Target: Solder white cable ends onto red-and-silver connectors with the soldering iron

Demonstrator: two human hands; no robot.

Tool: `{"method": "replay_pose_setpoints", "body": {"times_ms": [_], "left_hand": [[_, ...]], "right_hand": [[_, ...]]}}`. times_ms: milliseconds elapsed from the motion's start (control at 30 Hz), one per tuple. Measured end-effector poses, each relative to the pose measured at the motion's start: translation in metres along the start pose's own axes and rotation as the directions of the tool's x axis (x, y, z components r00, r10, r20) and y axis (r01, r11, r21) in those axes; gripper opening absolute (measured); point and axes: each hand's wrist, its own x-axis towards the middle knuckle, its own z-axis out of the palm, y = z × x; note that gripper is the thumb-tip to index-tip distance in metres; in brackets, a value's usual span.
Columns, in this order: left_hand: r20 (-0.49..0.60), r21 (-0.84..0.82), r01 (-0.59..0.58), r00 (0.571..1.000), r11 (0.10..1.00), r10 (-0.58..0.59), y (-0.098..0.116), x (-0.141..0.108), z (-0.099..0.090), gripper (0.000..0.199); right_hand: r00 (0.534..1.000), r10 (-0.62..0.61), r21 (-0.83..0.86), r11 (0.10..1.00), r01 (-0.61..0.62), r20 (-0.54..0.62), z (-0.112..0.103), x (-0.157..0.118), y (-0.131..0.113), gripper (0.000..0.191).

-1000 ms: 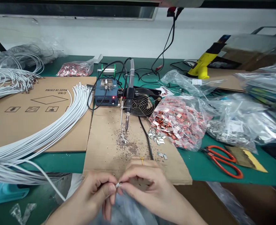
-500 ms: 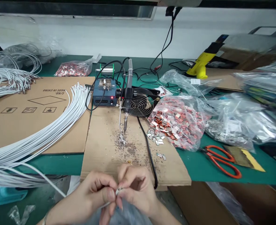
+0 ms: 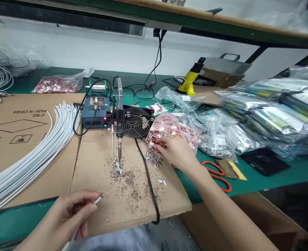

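Observation:
My left hand (image 3: 74,214) is closed round a white cable (image 3: 98,199), low over the front edge of the cardboard. The cable's stripped end, with short dark wire tips, pokes out past the thumb and forefinger. My right hand (image 3: 173,150) reaches to the mouth of a clear plastic bag (image 3: 187,127) full of small orange-and-white parts. Its thumb and forefinger come together at the heap; what is between them is too small to make out. Just below those fingers lie small silvery metal connector pieces (image 3: 154,159), with a few more metal pieces (image 3: 161,181) nearer me.
A soldering iron (image 3: 120,122) hangs tip-down in a stand beside its blue station (image 3: 95,113) and a solder spool (image 3: 98,87). Behind is a fan (image 3: 137,125). A black cord (image 3: 150,181) crosses the cardboard. White cables (image 3: 39,150) lie left; orange-handled scissors (image 3: 216,174) right.
My hands have parted. The right has gone forward and right to the bag of small parts; the left has moved left, still holding the cable. The view has turned right.

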Motion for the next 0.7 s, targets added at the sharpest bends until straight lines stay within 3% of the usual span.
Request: {"method": "replay_pose_setpoints", "body": {"times_ms": [100,200,267,333,400,467,567,633,700], "left_hand": [[0.119,0.163,-0.037,0.993,0.986,0.018,0.009,0.019,-0.008,0.051],[0.285,0.233,-0.100,0.958,0.967,0.030,0.020,0.038,-0.012,0.044],[0.329,0.213,-0.090,0.944,0.973,0.016,0.030,0.050,-0.011,0.039],[0.334,0.153,-0.035,0.942,0.988,-0.018,0.039,0.063,-0.007,0.031],[0.341,0.100,0.005,0.939,0.995,-0.039,0.046,0.075,-0.002,0.024],[0.348,0.084,0.013,0.936,0.996,-0.041,0.050,0.084,0.003,0.021],[0.392,0.096,-0.002,0.919,0.995,-0.036,0.051,0.090,0.005,0.021],[0.427,0.085,-0.021,0.904,0.996,-0.018,0.050,0.091,0.004,0.023],[0.449,0.055,-0.021,0.894,0.998,-0.006,0.048,0.090,0.002,0.026]], "right_hand": [[0.997,-0.025,-0.028,0.999,0.027,0.075,0.011,0.014,-0.001,0.010],[0.995,-0.029,-0.014,0.999,0.031,0.099,0.012,0.014,-0.001,0.010],[0.998,0.022,0.007,1.000,-0.023,0.055,0.007,0.008,0.000,0.009],[0.996,0.085,0.179,0.980,-0.082,-0.007,0.003,0.001,-0.005,0.012],[0.997,0.047,0.531,0.845,-0.068,0.053,0.001,-0.006,-0.020,0.018],[0.968,-0.058,0.778,0.608,-0.159,0.243,0.003,-0.012,-0.041,0.021],[0.862,-0.151,0.843,0.345,-0.412,0.483,0.014,-0.014,-0.070,0.024],[0.810,-0.165,0.821,0.224,-0.525,0.563,0.021,-0.013,-0.080,0.025],[0.791,-0.171,0.809,0.117,-0.576,0.588,0.027,-0.012,-0.083,0.028]]}}
